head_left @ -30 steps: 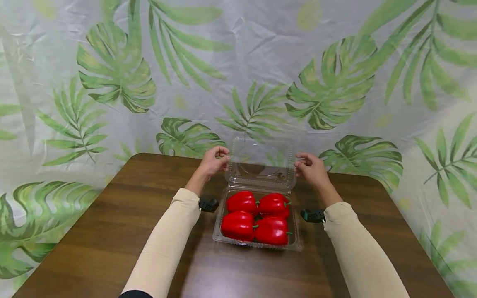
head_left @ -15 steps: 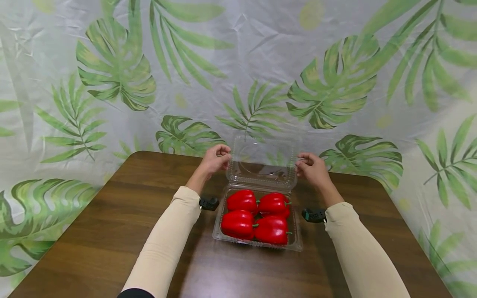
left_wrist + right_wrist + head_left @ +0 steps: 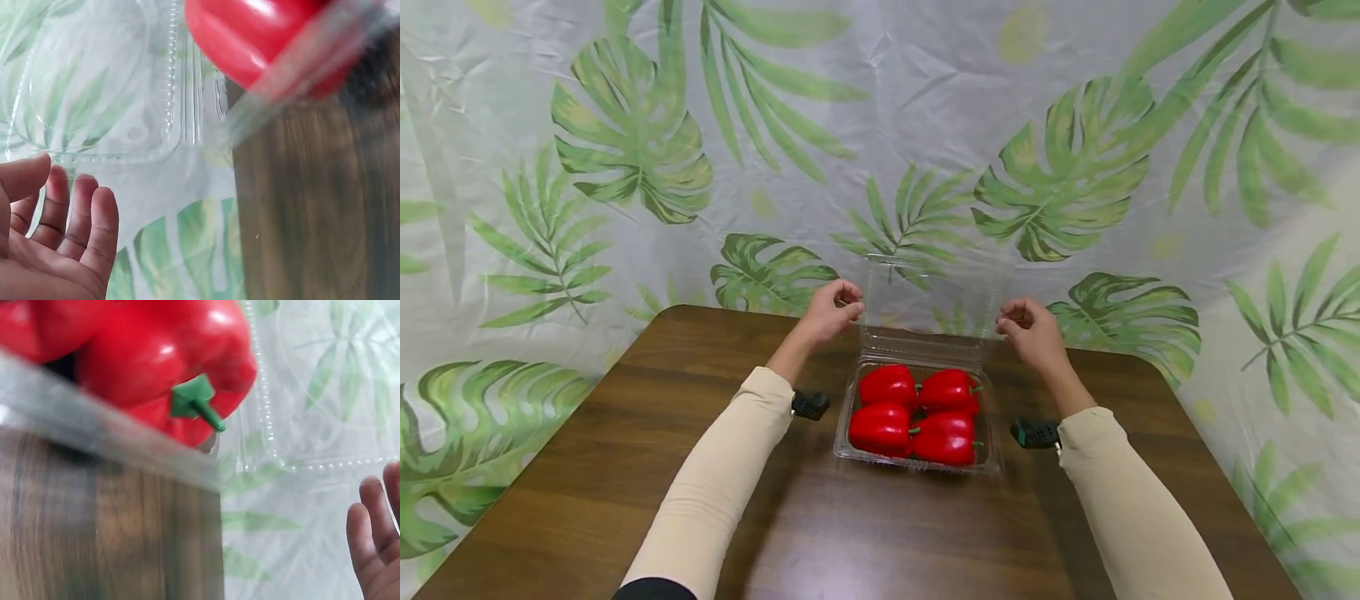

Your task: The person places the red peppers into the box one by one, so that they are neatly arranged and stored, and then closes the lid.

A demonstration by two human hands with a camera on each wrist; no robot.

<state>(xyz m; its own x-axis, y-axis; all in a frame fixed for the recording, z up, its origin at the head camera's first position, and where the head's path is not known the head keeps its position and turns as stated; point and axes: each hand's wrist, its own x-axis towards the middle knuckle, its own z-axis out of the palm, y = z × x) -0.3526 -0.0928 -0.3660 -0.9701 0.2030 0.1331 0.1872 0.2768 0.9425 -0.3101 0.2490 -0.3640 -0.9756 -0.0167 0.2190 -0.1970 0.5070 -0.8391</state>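
A clear plastic clamshell container [image 3: 917,463] holds several red bell peppers [image 3: 880,428] with green stems. Its see-through lid [image 3: 932,292] stands raised at the far side, hinged to the base. My left hand [image 3: 831,312] pinches the lid's left edge; in the left wrist view the thumb and index finger meet at that rim, while the other fingers [image 3: 100,225] are loosely bent. At the lid's right edge, my right hand [image 3: 1032,333] pinches it between thumb and forefinger. The right wrist view shows only some outer fingers [image 3: 375,515], beside the lid, and a pepper [image 3: 169,362] close up.
The container stands on a dark brown wooden table [image 3: 850,533], toward its back edge. Behind the table hangs a pale curtain [image 3: 910,108] printed with green leaves. A small black device [image 3: 810,406] sits on the left wrist, another device [image 3: 1034,433] on the right.
The container with the peppers has shifted away, toward the table's back edge. Its lid stands higher and more upright, and both hands have risen slightly with it.
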